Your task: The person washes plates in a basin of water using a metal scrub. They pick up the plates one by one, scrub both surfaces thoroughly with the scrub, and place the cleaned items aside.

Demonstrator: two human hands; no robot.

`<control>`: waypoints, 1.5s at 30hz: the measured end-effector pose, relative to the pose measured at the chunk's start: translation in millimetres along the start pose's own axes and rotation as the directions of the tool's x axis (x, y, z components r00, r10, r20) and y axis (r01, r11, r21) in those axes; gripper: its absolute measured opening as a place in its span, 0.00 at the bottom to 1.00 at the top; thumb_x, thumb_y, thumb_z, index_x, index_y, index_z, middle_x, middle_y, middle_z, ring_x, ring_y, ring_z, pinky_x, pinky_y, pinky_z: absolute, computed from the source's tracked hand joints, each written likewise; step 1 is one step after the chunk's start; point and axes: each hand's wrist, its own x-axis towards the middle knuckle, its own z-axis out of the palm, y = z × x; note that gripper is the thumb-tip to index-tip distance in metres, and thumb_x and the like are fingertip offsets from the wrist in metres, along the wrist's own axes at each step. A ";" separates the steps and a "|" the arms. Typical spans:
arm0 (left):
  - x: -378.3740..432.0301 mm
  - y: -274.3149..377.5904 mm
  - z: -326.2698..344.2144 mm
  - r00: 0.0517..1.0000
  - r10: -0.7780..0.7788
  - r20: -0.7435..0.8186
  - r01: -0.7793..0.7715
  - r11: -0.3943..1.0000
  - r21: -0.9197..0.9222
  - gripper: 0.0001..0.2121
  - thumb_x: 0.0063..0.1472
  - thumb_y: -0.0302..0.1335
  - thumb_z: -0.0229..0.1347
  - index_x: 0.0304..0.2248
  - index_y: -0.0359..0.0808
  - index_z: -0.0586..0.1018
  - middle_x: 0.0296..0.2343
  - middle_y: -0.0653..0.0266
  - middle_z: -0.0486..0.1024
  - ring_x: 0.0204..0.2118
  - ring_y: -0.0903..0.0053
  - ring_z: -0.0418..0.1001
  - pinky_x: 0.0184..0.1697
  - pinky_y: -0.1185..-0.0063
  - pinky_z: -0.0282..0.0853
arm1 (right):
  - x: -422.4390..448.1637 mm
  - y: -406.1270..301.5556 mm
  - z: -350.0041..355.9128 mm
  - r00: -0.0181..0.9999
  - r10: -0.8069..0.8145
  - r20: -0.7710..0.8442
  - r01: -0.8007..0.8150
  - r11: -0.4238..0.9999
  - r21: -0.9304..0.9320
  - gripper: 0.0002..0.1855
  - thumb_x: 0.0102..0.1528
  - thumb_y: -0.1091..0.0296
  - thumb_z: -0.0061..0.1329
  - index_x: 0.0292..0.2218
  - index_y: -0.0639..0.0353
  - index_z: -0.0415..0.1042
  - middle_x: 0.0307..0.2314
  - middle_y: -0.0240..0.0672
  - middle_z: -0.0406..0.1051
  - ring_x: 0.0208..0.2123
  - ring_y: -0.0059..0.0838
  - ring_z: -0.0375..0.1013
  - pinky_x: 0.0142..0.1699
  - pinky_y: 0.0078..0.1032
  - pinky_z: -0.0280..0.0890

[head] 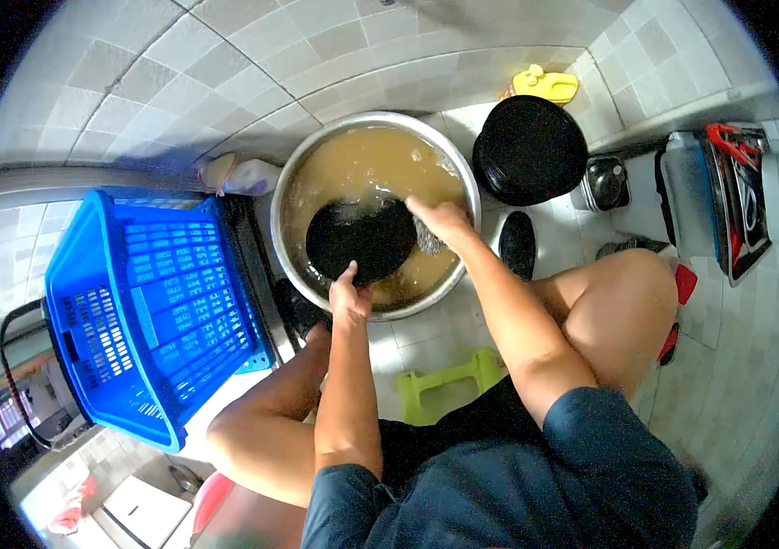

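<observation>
A large round metal basin (281, 237) stands on the floor before me, with murky brown water (369, 154) in it. My left hand (350, 296) grips the near edge of a black round plate (361, 240), which is tilted over the water with its far edge in or at the surface. In my right hand (441, 221) is a grey metal scouring pad (428, 239), held just beyond the plate's right edge. Whether the pad touches the plate I cannot tell.
A stack of black round plates (532, 151) stands right of the basin, before a yellow jug (544, 85). A lidded container (605, 184) is beside it. At left is a blue plastic basket (183, 295). A green stool (441, 384) is under me. Tiled walls (355, 41) enclose the far side.
</observation>
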 end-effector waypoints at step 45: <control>-39.3 -34.2 59.9 0.936 0.345 -0.068 -0.176 0.627 0.759 0.25 0.56 0.34 0.63 0.49 0.30 0.71 0.40 0.55 0.76 0.40 0.60 0.75 0.35 0.66 0.77 | 6.2 43.3 29.7 0.999 -0.006 -0.034 0.008 0.998 0.060 0.14 0.45 0.71 0.52 0.33 0.72 0.75 0.25 0.47 0.74 0.28 0.37 0.74 0.33 0.33 0.67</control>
